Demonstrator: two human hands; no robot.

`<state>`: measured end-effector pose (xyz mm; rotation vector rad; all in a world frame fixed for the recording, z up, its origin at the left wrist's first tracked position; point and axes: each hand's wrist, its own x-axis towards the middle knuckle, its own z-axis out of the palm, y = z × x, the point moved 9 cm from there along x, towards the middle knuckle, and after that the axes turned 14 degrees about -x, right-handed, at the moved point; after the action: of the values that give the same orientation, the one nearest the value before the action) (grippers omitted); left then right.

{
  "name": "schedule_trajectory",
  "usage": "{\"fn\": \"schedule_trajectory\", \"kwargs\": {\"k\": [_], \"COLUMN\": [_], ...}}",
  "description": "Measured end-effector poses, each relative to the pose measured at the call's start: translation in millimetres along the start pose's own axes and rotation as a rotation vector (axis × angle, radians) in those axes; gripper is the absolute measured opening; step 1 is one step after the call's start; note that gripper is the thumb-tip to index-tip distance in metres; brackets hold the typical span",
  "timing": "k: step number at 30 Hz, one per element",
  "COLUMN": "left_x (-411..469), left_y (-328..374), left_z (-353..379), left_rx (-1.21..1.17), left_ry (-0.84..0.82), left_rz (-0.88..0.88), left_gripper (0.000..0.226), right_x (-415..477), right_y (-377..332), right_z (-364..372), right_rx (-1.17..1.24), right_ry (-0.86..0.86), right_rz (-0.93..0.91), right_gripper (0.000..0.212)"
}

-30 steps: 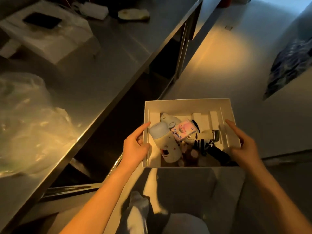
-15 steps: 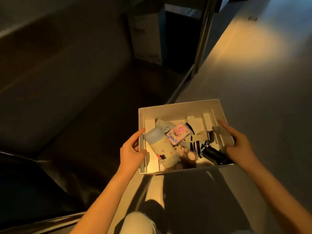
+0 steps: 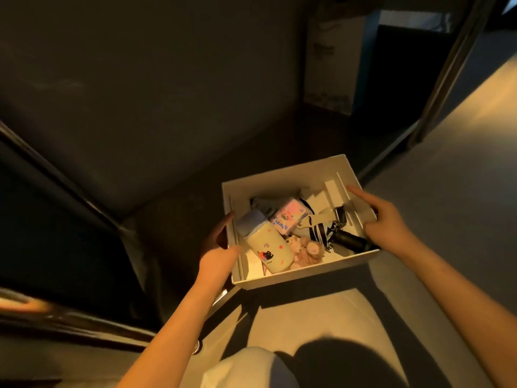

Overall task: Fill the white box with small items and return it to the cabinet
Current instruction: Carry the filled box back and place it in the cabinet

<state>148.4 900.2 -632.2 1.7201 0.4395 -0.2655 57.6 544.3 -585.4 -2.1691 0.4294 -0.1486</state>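
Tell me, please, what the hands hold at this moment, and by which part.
Both hold the white box, by its two side walls: the left hand grips the left wall, the right hand the right wall, thumbs inside the rim.

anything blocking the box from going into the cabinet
Nothing visible does. Both the left hand and right hand hold the box at the cabinet mouth, and the dark floor ahead looks bare. A carton stands at the far right back, off the straight path.
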Motion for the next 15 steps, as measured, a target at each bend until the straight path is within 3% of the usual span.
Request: {"fn": "schedule_trajectory", "kwargs": {"k": [5, 10, 15], "left_x": [6, -1, -12], "left_y": [-12, -36, -61], "left_z": [-28, -69, -93], "left_rx": [-0.052, -0.030, -0.032], "left_ry": [0.014, 0.177, 0.300], "left_rz": [0.054, 0.031, 0.023], "left_gripper": [0.052, 0.039, 0.040], "right_x": [25, 38, 42], "right_y": [-13, -22, -21], "right_z": [43, 80, 113], "right_rx": [-0.037, -0.045, -0.096], "right_ry": [-0.113, -0.202, -0.288], "right_rz": [-0.072, -0.100, -0.093], "right_gripper": [0.092, 0.089, 0.087]}}
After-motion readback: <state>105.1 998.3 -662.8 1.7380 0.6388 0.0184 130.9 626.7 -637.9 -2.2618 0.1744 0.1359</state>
